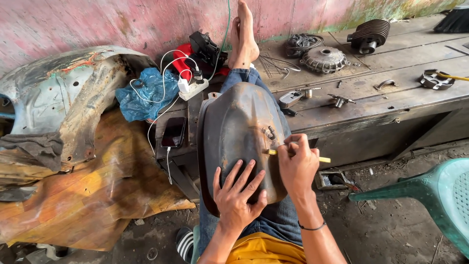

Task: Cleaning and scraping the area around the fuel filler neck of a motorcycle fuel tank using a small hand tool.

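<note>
A rusty dark metal fender panel [234, 127] lies along my outstretched leg in jeans. My left hand [238, 193] rests flat on its near end, fingers spread, holding nothing. My right hand [297, 164] is closed around a thin yellow-handled tool [324, 159], its tip pressed at the panel's right edge near a small bracket [269, 132]. My bare foot [243, 36] rests against the pink wall.
A wooden workbench [391, 93] on the right carries engine parts, a finned cylinder [370, 34] and a round cover [323, 58]. A phone [174, 132], a charger strip [193, 88], a blue bag [146, 95], a rusted body shell [63, 98] and a green plastic chair [439, 195] surround me.
</note>
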